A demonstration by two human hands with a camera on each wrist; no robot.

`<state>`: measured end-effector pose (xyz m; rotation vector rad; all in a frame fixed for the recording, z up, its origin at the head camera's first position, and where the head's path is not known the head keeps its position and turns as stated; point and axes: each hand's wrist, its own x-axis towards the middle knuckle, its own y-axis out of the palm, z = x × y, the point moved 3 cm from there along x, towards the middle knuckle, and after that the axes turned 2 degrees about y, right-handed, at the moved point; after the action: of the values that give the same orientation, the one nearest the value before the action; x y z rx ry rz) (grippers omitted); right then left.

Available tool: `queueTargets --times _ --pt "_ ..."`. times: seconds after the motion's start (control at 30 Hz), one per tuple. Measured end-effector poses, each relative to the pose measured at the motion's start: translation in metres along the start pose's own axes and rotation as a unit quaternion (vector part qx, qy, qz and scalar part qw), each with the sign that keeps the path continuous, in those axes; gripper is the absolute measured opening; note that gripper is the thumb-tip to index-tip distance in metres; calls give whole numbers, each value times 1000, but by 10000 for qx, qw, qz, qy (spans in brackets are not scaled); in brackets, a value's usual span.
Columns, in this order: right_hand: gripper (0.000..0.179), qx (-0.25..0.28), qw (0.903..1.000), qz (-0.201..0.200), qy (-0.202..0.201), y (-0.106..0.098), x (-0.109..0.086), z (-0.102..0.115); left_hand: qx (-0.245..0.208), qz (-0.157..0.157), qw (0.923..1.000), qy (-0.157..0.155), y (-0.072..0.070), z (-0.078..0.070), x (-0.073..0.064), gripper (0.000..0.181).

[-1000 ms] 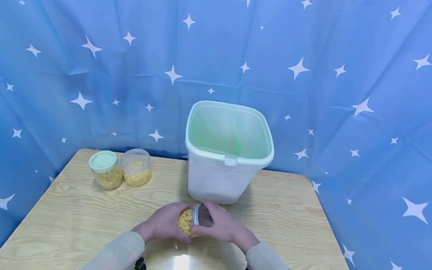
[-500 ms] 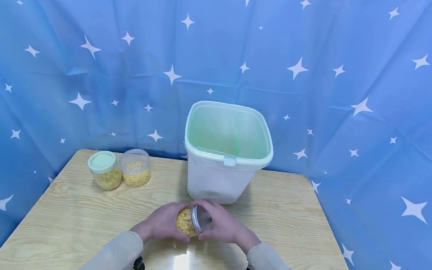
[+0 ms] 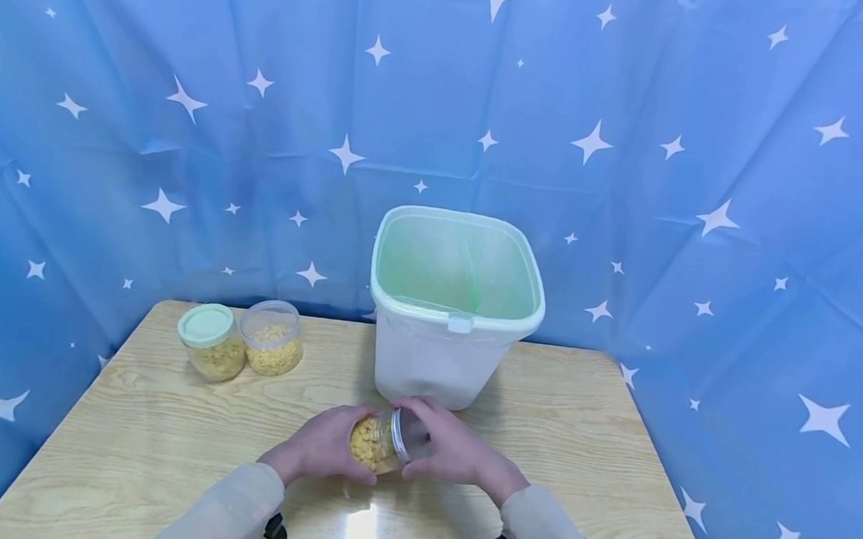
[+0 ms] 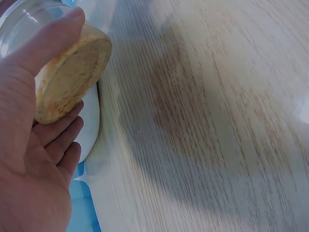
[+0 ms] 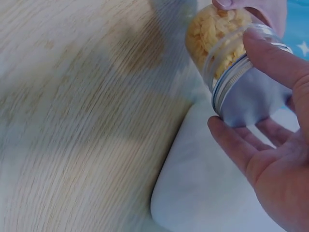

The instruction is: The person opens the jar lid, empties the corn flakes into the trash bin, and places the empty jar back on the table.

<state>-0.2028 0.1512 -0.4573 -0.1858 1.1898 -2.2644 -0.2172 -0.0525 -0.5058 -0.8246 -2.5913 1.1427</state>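
Observation:
My left hand (image 3: 325,442) grips the body of a clear jar (image 3: 368,444) part-filled with pale yellow flakes. The jar lies tipped on its side over the table, its base towards the left palm in the left wrist view. The silver lid (image 5: 253,94) sits at the jar's mouth. My right hand (image 3: 460,448) holds that lid by its edge, thumb (image 5: 270,55) on one side and fingers curled on the other. A clear band of the jar's neck shows between the flakes and the lid.
Behind the hands stands a tall white bin (image 3: 436,357) with a pale green rim. At the back left are a round jar with a mint lid (image 3: 206,326) and a lidless tub (image 3: 273,350), both holding yellow flakes. A blue starry curtain (image 3: 444,95) surrounds the wooden table (image 3: 163,451).
The right hand's fingers have shifted round the lid, and the lid has tilted and moved slightly right. More of the jar's neck shows. The left hand keeps its grip nearly in place.

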Motion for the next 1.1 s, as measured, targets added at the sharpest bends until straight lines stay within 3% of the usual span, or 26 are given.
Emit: queueTargets --times 0.73,1.1 --pt "89 -38 9996 -272 -82 -17 -20 -14 -7 -102 9999 -90 -2 7 -5 101" --pt "93 365 9982 -261 395 -24 -37 -42 -45 -28 9997 -241 -1 10 -8 103"
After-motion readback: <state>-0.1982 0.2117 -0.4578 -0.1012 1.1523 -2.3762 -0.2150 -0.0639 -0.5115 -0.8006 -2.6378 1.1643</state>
